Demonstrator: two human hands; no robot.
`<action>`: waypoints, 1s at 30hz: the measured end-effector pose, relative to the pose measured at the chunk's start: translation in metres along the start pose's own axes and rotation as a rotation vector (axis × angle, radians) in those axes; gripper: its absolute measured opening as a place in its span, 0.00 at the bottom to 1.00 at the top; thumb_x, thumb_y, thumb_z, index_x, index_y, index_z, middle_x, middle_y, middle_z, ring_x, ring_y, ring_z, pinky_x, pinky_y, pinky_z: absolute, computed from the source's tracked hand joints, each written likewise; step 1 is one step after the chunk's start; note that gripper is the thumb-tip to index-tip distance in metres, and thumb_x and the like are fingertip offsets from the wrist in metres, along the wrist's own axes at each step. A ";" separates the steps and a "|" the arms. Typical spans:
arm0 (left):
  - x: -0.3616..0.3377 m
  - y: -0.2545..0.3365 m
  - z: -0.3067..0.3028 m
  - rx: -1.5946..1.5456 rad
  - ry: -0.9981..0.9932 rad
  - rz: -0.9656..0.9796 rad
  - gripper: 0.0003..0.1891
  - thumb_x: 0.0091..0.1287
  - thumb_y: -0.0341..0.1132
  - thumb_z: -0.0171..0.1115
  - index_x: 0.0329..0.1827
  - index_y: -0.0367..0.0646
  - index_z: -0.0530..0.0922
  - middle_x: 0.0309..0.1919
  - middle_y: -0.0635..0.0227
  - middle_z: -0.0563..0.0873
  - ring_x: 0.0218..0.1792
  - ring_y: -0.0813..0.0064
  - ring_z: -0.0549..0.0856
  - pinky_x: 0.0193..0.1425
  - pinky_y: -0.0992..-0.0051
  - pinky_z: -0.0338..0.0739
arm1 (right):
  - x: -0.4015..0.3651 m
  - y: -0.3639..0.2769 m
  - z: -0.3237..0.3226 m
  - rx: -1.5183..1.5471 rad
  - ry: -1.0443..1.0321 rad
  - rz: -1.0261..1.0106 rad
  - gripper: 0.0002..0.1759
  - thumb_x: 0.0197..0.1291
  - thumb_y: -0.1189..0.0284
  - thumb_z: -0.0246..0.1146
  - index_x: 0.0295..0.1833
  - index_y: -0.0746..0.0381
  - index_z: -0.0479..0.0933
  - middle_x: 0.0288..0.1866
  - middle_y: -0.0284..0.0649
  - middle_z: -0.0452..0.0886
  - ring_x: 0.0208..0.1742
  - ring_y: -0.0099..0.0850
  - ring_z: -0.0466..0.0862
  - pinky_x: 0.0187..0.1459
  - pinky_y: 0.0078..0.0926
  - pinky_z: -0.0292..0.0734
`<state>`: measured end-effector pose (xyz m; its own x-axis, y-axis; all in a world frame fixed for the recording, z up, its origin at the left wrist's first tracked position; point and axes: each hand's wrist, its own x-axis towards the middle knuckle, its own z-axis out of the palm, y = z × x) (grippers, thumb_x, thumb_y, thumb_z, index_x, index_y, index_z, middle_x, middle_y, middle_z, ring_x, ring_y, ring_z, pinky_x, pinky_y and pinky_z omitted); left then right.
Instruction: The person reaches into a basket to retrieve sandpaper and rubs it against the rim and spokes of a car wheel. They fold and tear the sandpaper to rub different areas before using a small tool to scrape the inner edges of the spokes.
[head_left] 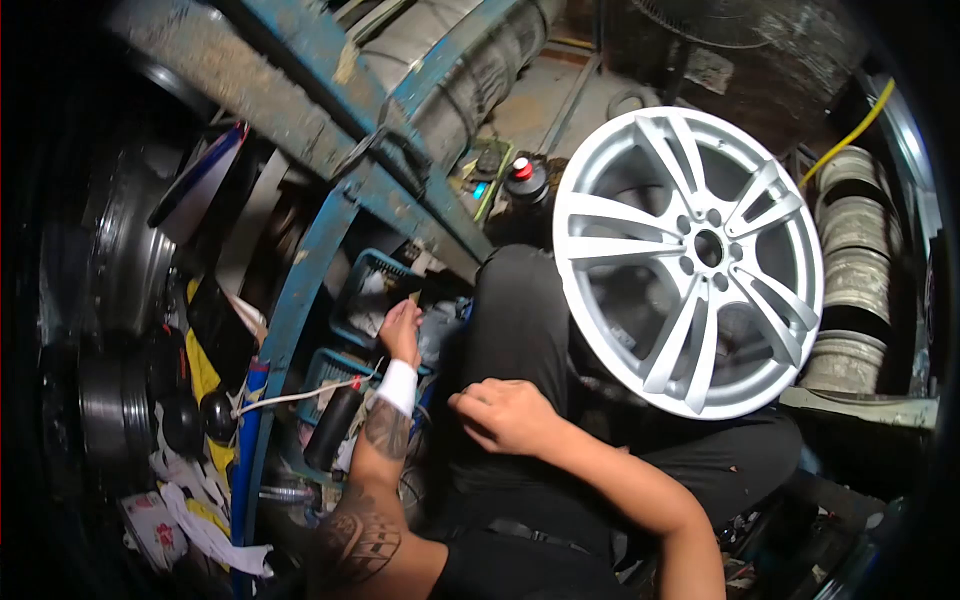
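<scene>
My left hand (402,332), with a white band on its wrist, reaches over the upper blue plastic basket (346,300). Its fingers are pinched together, and a small yellowish bit shows at their tips, too small to name. My right hand (508,416) hovers by my thigh with its fingers curled in; whatever it may hold is hidden. A silver alloy wheel rim (672,246) with paired spokes is tilted face-up beside my knee, and neither hand touches it.
A blue metal frame (290,330) runs along my left. Below the upper basket are a second blue basket (318,362) and a black cylinder (332,428). A dark bottle with a red cap (523,170) stands ahead. Stacked metal cylinders (852,255) line the right.
</scene>
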<state>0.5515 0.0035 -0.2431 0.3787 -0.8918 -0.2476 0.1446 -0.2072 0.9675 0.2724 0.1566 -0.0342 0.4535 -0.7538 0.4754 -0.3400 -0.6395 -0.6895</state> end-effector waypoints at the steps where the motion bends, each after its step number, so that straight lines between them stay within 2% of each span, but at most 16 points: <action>1: -0.021 0.018 0.012 -0.100 -0.063 -0.009 0.18 0.78 0.38 0.71 0.64 0.36 0.83 0.50 0.64 0.91 0.48 0.73 0.90 0.48 0.76 0.82 | 0.001 -0.005 -0.001 0.050 0.002 0.035 0.18 0.57 0.70 0.71 0.54 0.59 0.82 0.42 0.40 0.86 0.44 0.41 0.89 0.43 0.38 0.87; 3: -0.074 0.069 0.044 -0.262 -0.090 0.033 0.17 0.80 0.40 0.69 0.62 0.37 0.84 0.47 0.64 0.91 0.46 0.72 0.90 0.47 0.75 0.82 | 0.002 -0.023 -0.004 0.274 -0.050 0.155 0.16 0.60 0.70 0.69 0.54 0.59 0.83 0.47 0.43 0.89 0.49 0.45 0.90 0.45 0.41 0.87; 4: -0.094 0.090 0.055 -0.289 -0.102 0.061 0.15 0.80 0.39 0.68 0.61 0.38 0.84 0.47 0.64 0.91 0.46 0.71 0.90 0.47 0.74 0.82 | 0.002 -0.035 -0.006 0.300 -0.053 0.117 0.16 0.62 0.70 0.69 0.56 0.59 0.84 0.48 0.42 0.89 0.49 0.45 0.90 0.47 0.40 0.87; 6: -0.133 0.117 0.072 -0.285 -0.234 0.252 0.11 0.81 0.36 0.67 0.56 0.36 0.84 0.44 0.62 0.90 0.42 0.71 0.90 0.41 0.74 0.83 | 0.004 -0.062 -0.016 0.363 -0.040 0.044 0.16 0.66 0.70 0.67 0.58 0.59 0.84 0.49 0.41 0.89 0.50 0.44 0.90 0.49 0.40 0.87; 7: -0.151 0.128 0.085 -0.236 -0.312 0.357 0.09 0.78 0.33 0.70 0.53 0.36 0.85 0.44 0.62 0.90 0.39 0.73 0.90 0.40 0.75 0.85 | 0.008 -0.075 -0.024 0.404 -0.031 0.000 0.16 0.67 0.70 0.66 0.59 0.59 0.83 0.49 0.42 0.89 0.50 0.45 0.90 0.50 0.40 0.87; 9: -0.187 0.152 0.109 0.103 -0.419 0.536 0.10 0.73 0.33 0.77 0.49 0.36 0.88 0.44 0.62 0.92 0.38 0.72 0.90 0.45 0.75 0.86 | 0.016 -0.096 -0.041 0.436 -0.011 -0.022 0.16 0.70 0.69 0.65 0.61 0.60 0.82 0.49 0.44 0.88 0.51 0.46 0.89 0.51 0.41 0.86; 11: -0.208 0.165 0.141 0.185 -0.547 0.714 0.14 0.66 0.37 0.83 0.44 0.36 0.90 0.41 0.61 0.93 0.39 0.71 0.91 0.48 0.74 0.85 | 0.023 -0.108 -0.047 0.460 -0.019 -0.019 0.15 0.73 0.66 0.62 0.57 0.63 0.82 0.49 0.49 0.88 0.50 0.51 0.88 0.53 0.46 0.83; 13: -0.231 0.176 0.179 0.167 -0.719 0.845 0.17 0.61 0.39 0.87 0.43 0.36 0.91 0.37 0.59 0.93 0.38 0.70 0.91 0.45 0.74 0.85 | 0.033 -0.109 -0.046 0.539 -0.029 -0.060 0.16 0.76 0.63 0.59 0.56 0.64 0.83 0.48 0.51 0.87 0.51 0.54 0.87 0.54 0.50 0.82; 16: -0.283 0.172 0.226 0.048 -1.041 0.774 0.12 0.61 0.32 0.85 0.43 0.37 0.91 0.38 0.60 0.93 0.36 0.71 0.92 0.43 0.75 0.85 | 0.061 -0.116 -0.066 0.323 -0.427 0.124 0.23 0.81 0.57 0.55 0.58 0.67 0.83 0.53 0.49 0.90 0.55 0.48 0.88 0.60 0.46 0.80; 19: -0.342 0.143 0.256 0.012 -1.327 0.627 0.10 0.59 0.23 0.82 0.42 0.37 0.91 0.39 0.60 0.93 0.37 0.74 0.92 0.44 0.76 0.86 | 0.061 -0.127 -0.051 0.541 -0.369 0.079 0.35 0.83 0.47 0.44 0.57 0.64 0.86 0.54 0.59 0.89 0.56 0.62 0.87 0.59 0.59 0.81; 21: -0.384 0.122 0.259 0.008 -1.479 0.602 0.10 0.60 0.22 0.81 0.42 0.37 0.91 0.38 0.59 0.94 0.37 0.73 0.93 0.44 0.76 0.86 | 0.070 -0.130 -0.055 0.895 -0.436 0.372 0.27 0.81 0.55 0.52 0.57 0.67 0.87 0.56 0.54 0.89 0.56 0.47 0.86 0.59 0.49 0.80; 23: -0.417 0.105 0.274 -0.108 -1.585 0.657 0.07 0.64 0.22 0.79 0.43 0.38 0.90 0.38 0.63 0.93 0.37 0.76 0.92 0.43 0.77 0.85 | 0.080 -0.121 -0.055 1.049 -0.471 0.368 0.28 0.81 0.54 0.52 0.58 0.67 0.86 0.56 0.53 0.89 0.57 0.46 0.86 0.60 0.48 0.80; 25: -0.449 0.062 0.277 -0.005 -1.608 0.268 0.06 0.68 0.22 0.76 0.45 0.37 0.89 0.38 0.66 0.93 0.39 0.79 0.91 0.44 0.78 0.85 | 0.084 -0.110 -0.055 1.099 -0.515 0.282 0.28 0.81 0.54 0.52 0.58 0.67 0.86 0.57 0.53 0.89 0.57 0.46 0.86 0.60 0.48 0.79; 26: -0.463 0.059 0.280 0.049 -1.607 0.078 0.05 0.69 0.22 0.75 0.46 0.37 0.88 0.38 0.67 0.93 0.40 0.80 0.91 0.44 0.78 0.85 | 0.083 -0.107 -0.053 1.105 -0.531 0.251 0.28 0.82 0.54 0.51 0.59 0.67 0.86 0.57 0.53 0.89 0.58 0.46 0.85 0.60 0.48 0.79; 28: -0.482 0.055 0.281 -0.113 -1.698 -0.042 0.05 0.72 0.23 0.73 0.47 0.36 0.87 0.39 0.69 0.92 0.42 0.82 0.90 0.47 0.78 0.84 | 0.081 -0.100 -0.048 1.111 -0.552 0.200 0.29 0.82 0.53 0.51 0.59 0.68 0.85 0.58 0.53 0.89 0.58 0.45 0.85 0.61 0.47 0.79; 30: -0.506 0.079 0.281 -0.227 -1.812 -0.138 0.05 0.74 0.22 0.71 0.50 0.35 0.86 0.42 0.68 0.91 0.44 0.81 0.90 0.51 0.78 0.84 | 0.074 -0.097 -0.048 1.115 -0.558 0.175 0.29 0.82 0.53 0.51 0.60 0.68 0.85 0.58 0.52 0.89 0.59 0.45 0.85 0.62 0.47 0.78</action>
<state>0.1146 0.3254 -0.0273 -0.9631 -0.1939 0.1867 0.2507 -0.3941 0.8842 0.2998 0.1560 0.0943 0.8509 -0.4750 0.2241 0.3256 0.1423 -0.9347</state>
